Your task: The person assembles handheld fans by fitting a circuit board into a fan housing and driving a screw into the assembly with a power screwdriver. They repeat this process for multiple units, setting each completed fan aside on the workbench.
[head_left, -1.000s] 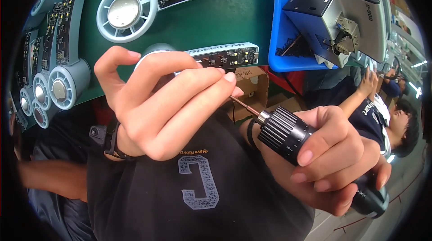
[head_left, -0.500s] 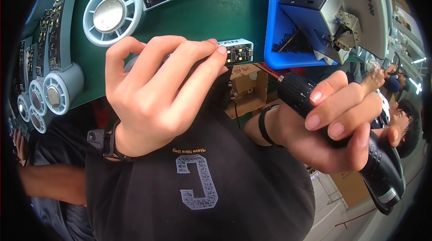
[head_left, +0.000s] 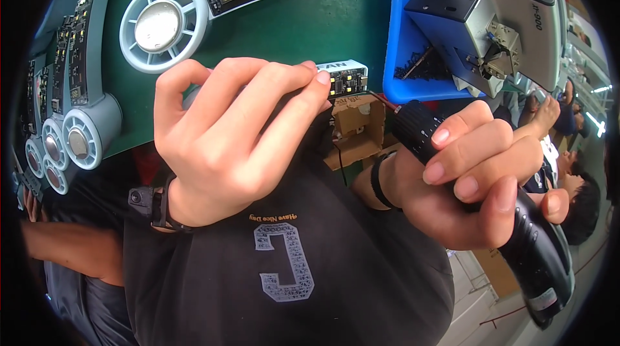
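My left hand (head_left: 216,136) is closed around a light-blue piece with a black circuit board (head_left: 347,81), whose end sticks out past my fingertips; most of it is hidden behind the hand. It resembles the fan units lying nearby. My right hand (head_left: 471,175) grips a black electric screwdriver (head_left: 537,262), fingers wrapped round its body. The screwdriver's thin bit (head_left: 385,102) points up and left, close to the end of the board; whether it touches cannot be told. Beyond my left hand lies a light-blue fan unit (head_left: 201,3) with a round silver centre and an exposed board.
Several similar fan units (head_left: 93,87) stand along the left of the green table (head_left: 278,36). At the right, a blue tray (head_left: 389,42) holds small dark screws (head_left: 426,65) and a grey-black screw feeder (head_left: 478,16). A cardboard box (head_left: 361,129) sits below the table edge. Other people are at the right.
My right hand has moved left with the screwdriver, bringing its bit near the board's end. My left hand and the piece in it have shifted slightly right and down.
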Demonstrator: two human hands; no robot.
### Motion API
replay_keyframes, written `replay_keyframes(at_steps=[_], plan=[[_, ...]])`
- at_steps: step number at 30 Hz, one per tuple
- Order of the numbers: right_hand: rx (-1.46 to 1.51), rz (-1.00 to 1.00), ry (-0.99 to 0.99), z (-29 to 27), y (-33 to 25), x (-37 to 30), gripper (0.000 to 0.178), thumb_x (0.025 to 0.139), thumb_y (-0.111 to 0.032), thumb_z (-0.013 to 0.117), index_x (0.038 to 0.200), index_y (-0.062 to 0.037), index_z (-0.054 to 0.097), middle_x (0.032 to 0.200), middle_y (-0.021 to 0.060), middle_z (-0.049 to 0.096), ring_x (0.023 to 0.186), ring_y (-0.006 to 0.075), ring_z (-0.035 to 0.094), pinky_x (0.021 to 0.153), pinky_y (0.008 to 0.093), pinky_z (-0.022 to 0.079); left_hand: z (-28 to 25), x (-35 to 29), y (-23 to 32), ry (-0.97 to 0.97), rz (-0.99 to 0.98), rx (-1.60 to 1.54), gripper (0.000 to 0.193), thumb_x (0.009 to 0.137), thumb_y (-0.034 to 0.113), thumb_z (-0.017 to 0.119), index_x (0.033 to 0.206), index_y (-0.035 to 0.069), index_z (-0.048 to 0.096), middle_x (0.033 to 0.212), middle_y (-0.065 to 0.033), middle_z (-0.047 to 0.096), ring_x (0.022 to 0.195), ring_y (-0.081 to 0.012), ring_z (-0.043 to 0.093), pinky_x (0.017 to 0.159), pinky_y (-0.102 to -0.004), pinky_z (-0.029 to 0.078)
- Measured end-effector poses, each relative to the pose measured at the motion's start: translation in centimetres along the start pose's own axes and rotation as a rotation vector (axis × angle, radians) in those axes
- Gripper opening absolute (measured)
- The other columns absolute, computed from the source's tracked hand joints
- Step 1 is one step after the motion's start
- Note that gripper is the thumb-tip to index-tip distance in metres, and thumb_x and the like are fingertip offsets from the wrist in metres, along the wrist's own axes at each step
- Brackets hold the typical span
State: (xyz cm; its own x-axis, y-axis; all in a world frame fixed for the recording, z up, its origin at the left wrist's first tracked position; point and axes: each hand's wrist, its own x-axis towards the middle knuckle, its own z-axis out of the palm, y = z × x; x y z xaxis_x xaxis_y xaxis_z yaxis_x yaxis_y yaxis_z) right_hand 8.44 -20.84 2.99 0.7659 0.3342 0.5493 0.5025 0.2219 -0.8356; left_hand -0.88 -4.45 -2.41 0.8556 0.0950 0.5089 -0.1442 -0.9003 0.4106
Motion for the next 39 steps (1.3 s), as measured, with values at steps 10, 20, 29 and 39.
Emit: replay_keyframes(at_steps=[10, 20, 29, 39], plan=[[0.206, -0.089, 0.25, 0.5, -1.7, -0.4, 0.014, 0.096, -0.022, 0.05, 0.097, -0.0104, 0.057, 0.076, 0.0002, 0.049, 0.052, 0.0141, 0.047, 0.062, 0.0344, 0.047, -0.5, 0.2, 0.2, -0.012, -0.021, 0.001, 0.031, 0.069, 0.021, 0.089, 0.099, 0.015, 0.081, 0.094, 0.0055, 0.075, 0.08, -0.014, 0.067, 0.078, -0.0299, 0.039], [-0.08, -0.248, 0.335, -6.3, -0.8, 1.3, 0.015, 0.097, -0.022, 0.05, 0.086, -0.0123, 0.052, 0.074, -0.001, 0.046, 0.052, 0.0137, 0.043, 0.06, 0.0328, 0.042, -1.8, 0.9, 0.1, -0.145, 0.043, -0.053, 0.034, 0.072, 0.014, 0.088, 0.105, 0.011, 0.081, 0.099, 0.0024, 0.077, 0.084, -0.0161, 0.068, 0.079, -0.0313, 0.041], [-0.11, -0.159, 0.289, -8.3, 0.1, 6.7, 0.026, 0.096, -0.023, 0.051, 0.072, -0.013, 0.047, 0.071, 0.0, 0.046, 0.053, 0.0153, 0.047, 0.062, 0.0333, 0.044, -1.5, 0.5, -0.4, -0.123, 0.065, -0.005, 0.025, 0.074, 0.013, 0.085, 0.098, 0.015, 0.081, 0.096, 0.0063, 0.076, 0.079, -0.0119, 0.066, 0.078, -0.0303, 0.039], [-0.233, -0.135, 0.04, -8.7, 1.8, 8.8, 0.029, 0.095, -0.025, 0.051, 0.07, -0.0125, 0.044, 0.068, 0.0012, 0.042, 0.052, 0.0153, 0.046, 0.063, 0.0343, 0.045, -1.3, 0.8, -0.5, -0.127, 0.066, -0.017, 0.025, 0.074, 0.014, 0.087, 0.099, 0.016, 0.081, 0.096, 0.0066, 0.076, 0.078, -0.0113, 0.066, 0.077, -0.0295, 0.038]])
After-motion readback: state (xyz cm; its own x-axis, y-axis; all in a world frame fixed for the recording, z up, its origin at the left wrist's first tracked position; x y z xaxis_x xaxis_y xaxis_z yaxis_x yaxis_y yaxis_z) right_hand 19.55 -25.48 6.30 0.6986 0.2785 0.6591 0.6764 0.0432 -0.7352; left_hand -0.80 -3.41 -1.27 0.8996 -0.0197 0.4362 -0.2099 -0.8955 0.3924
